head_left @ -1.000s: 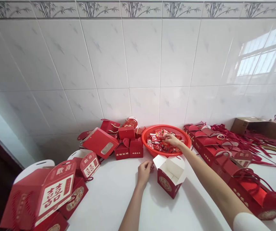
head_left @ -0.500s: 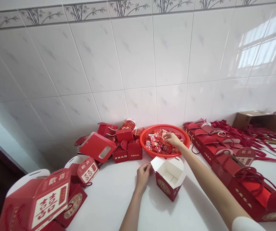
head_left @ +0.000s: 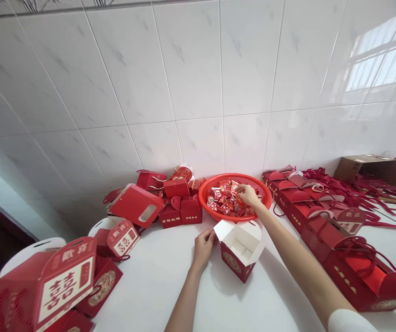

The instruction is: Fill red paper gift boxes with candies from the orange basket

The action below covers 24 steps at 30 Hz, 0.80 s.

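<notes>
An open-topped red gift box (head_left: 237, 263) with a white inside stands on the white table before me. Nothing lies on the part of its floor I can see. At its left flap is my left hand (head_left: 203, 249), fingers closed on the edge of the card. My right hand (head_left: 249, 195) reaches into a red plastic basket (head_left: 204, 205) behind the box. Its fingers are pinched together at the red-and-white wrapped candies (head_left: 225, 203), on one near the top of the heap; its fingertips partly cover that candy.
Red double-happiness boxes (head_left: 66, 286) stack up at the left. Smaller red boxes (head_left: 180, 212) sit left of the basket by the tiled wall. A row of handled red boxes (head_left: 336, 263) runs along the right. Dark red ribbons (head_left: 343, 186) and a cardboard carton (head_left: 374, 168) lie behind it.
The view has tilted down slightly, so everything but the wall sits a little higher in the picture. My right hand stays among the candies, my left hand at the box flap.
</notes>
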Each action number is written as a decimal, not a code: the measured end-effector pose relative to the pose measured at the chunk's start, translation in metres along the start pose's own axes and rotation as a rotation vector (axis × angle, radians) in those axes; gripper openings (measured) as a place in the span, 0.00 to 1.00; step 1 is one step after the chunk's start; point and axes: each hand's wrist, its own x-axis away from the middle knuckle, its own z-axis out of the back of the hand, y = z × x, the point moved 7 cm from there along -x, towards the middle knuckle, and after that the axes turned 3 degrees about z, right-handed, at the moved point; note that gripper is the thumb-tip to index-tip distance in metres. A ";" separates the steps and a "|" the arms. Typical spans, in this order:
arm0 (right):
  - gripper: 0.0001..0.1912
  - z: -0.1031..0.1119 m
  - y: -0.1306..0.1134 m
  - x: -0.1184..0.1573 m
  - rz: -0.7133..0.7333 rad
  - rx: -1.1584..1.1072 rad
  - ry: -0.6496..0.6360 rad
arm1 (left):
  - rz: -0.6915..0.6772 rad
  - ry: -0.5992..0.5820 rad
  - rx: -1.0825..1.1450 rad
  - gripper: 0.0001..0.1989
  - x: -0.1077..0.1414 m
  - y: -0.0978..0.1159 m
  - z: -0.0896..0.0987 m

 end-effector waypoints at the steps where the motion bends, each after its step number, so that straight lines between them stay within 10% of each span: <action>1: 0.19 0.001 0.000 0.000 -0.002 0.011 0.009 | -0.001 -0.001 -0.004 0.19 0.000 0.000 0.000; 8: 0.14 -0.001 -0.007 0.001 0.039 0.077 -0.034 | -0.013 -0.004 -0.038 0.19 0.001 0.004 0.000; 14: 0.09 -0.014 -0.003 0.009 0.096 0.119 -0.347 | -0.011 -0.018 -0.038 0.19 0.003 0.006 0.000; 24: 0.26 -0.018 0.012 0.018 0.115 0.224 -0.512 | -0.026 -0.005 -0.016 0.18 0.003 0.007 -0.001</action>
